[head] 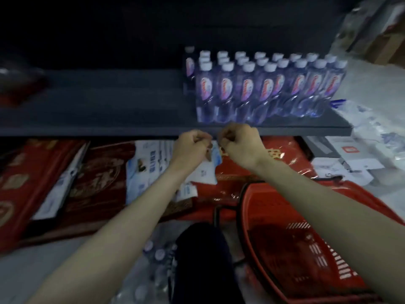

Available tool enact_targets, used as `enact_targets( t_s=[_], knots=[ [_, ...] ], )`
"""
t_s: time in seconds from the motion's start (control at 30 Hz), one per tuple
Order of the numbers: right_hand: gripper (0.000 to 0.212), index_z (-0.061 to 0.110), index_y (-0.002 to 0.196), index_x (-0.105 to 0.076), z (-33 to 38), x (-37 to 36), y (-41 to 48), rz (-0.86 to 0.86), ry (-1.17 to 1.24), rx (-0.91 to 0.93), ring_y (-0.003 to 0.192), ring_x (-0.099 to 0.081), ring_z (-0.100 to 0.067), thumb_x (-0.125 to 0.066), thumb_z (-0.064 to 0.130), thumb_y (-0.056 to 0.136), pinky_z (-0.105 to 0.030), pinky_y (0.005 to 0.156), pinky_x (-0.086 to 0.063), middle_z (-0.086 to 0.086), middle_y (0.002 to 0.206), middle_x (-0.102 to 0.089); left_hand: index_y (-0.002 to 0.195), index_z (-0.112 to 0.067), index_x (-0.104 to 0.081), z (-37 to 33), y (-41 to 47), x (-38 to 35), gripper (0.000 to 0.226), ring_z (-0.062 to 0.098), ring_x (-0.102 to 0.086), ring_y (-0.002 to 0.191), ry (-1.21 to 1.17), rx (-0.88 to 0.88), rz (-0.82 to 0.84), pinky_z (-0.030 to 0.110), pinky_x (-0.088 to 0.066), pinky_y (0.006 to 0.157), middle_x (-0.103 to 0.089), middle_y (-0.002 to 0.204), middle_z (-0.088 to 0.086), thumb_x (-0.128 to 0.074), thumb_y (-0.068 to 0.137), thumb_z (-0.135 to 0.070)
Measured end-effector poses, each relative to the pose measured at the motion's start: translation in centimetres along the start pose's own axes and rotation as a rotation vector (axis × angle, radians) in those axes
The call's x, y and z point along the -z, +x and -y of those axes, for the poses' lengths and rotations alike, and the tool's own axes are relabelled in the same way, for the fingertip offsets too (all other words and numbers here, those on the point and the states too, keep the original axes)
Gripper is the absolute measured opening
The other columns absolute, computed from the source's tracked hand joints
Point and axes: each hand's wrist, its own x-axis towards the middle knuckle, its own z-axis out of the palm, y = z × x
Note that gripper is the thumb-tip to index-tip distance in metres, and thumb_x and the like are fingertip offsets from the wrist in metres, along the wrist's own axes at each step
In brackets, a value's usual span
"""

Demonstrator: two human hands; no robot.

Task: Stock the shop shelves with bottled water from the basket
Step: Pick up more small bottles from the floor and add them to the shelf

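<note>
left hand (190, 145): fingers curled in, just below the front edge of the shelf (109, 119)
right hand (241, 143): also curled, just beside the left one
grip: both look narrow, but it's too blurry to tell if they're pinching anything
water bottles (263, 88): white caps, red-purple labels, upright in rows on the right part of the shelf, right behind the hands
basket (295, 238): red, lower right, under the right forearm
more bottles (157, 260): clear pack down low, left of the basket
under the shelf: red boxes (32, 183), white-blue packets (149, 167)
</note>
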Motion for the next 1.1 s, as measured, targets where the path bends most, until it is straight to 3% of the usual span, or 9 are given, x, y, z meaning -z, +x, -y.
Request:
enact_targets(
  t_s=[0.1,0.27,0.4,0.7,0.8,0.87,0.9,0.97,1.1],
  knots=[
    [0.011,0.018,0.085,-0.077,2.2,-4.7,-2.4,0.202,-0.016,0.050,0.087,-0.072,-0.017,-0.067,0.015,0.087,-0.028,0.081,-0.054,0.002,0.085,-0.077,0.102,-0.007,-0.077,3.5,-3.1,4.5,0.015,0.004,-0.069,0.063,0.005,0.107,-0.013,0.012,-0.047,0.053,-0.077,0.085,0.001,-0.063,0.100,-0.013],
    [0.011,0.027,0.087,-0.070,4.8,-12.4,-5.7,0.504,-0.011,0.110,0.089,-0.065,-0.012,-0.067,0.020,0.095,-0.020,0.077,-0.047,0.007,0.089,-0.070,0.101,-0.011,-0.079,11.7,-8.6,11.0,0.018,0.021,-0.074,0.074,0.029,0.378,-0.112,0.027,-0.057,0.068,-0.080,0.097,0.009,-0.063,0.096,-0.005],
    [0.009,0.029,0.095,-0.074,6.3,-16.9,-7.3,0.664,-0.044,0.103,0.095,-0.067,-0.014,-0.066,0.029,0.098,-0.022,0.075,-0.052,0.004,0.099,-0.072,0.099,-0.011,-0.079,17.3,-13.3,13.9,0.018,0.018,-0.069,0.068,0.019,0.500,-0.201,0.016,-0.049,0.049,-0.078,0.087,0.007,-0.063,0.096,-0.004],
    [0.015,0.015,0.106,-0.071,8.3,-25.3,-9.0,0.997,-0.343,0.091,0.097,-0.066,-0.023,-0.067,0.020,0.093,-0.040,0.090,-0.060,-0.007,0.112,-0.067,0.113,0.012,-0.069,26.5,-19.4,13.9,0.022,0.010,-0.063,0.047,-0.088,0.693,-0.192,0.018,-0.045,0.044,-0.070,0.082,0.017,-0.054,0.099,0.006],
    [0.023,0.011,0.111,-0.063,7.6,-27.8,-10.2,1.044,-0.514,0.092,0.095,-0.063,-0.026,-0.069,0.019,0.091,-0.035,0.080,-0.055,-0.011,0.116,-0.064,0.116,0.001,-0.073,29.2,-19.4,13.0,0.025,0.033,-0.075,0.079,0.021,0.730,-0.200,0.028,-0.056,0.062,-0.076,0.098,0.020,-0.057,0.097,-0.001],
    [0.028,0.008,0.120,-0.064,6.5,-29.5,-11.2,1.054,-0.587,0.056,0.105,-0.065,-0.030,-0.066,0.020,0.094,-0.034,0.079,-0.052,-0.012,0.122,-0.064,0.119,-0.012,-0.073,31.0,-19.0,12.6,0.031,0.038,-0.073,0.103,0.156,0.752,-0.190,0.040,-0.060,0.089,-0.076,0.113,0.017,-0.059,0.092,-0.006],
    [0.030,0.008,0.123,-0.065,5.7,-30.3,-11.8,1.068,-0.624,0.038,0.110,-0.065,-0.031,-0.065,0.018,0.095,-0.034,0.081,-0.052,-0.012,0.124,-0.065,0.123,-0.015,-0.071,31.8,-18.7,12.4,0.035,0.036,-0.070,0.110,0.231,0.747,-0.177,0.037,-0.057,0.096,-0.074,0.120,0.015,-0.059,0.091,-0.006],
    [0.033,0.014,0.126,-0.065,3.6,-32.2,-13.4,1.081,-0.676,-0.001,0.114,-0.065,-0.031,-0.066,0.020,0.094,-0.036,0.087,-0.056,-0.010,0.124,-0.065,0.133,-0.017,-0.063,32.9,-18.0,12.0,0.045,0.033,-0.066,0.118,0.339,0.731,-0.127,0.029,-0.050,0.096,-0.070,0.128,0.014,-0.058,0.090,-0.006],
    [0.040,0.023,0.128,-0.065,0.0,-35.6,-15.1,1.088,-0.707,-0.060,0.109,-0.064,-0.028,-0.065,0.036,0.090,-0.039,0.087,-0.056,-0.002,0.120,-0.065,0.149,-0.021,-0.041,35.4,-15.9,10.6,0.068,0.035,-0.064,0.117,0.495,0.707,0.101,0.036,-0.055,0.094,-0.063,0.134,0.015,-0.067,0.087,-0.013]
  ],
)
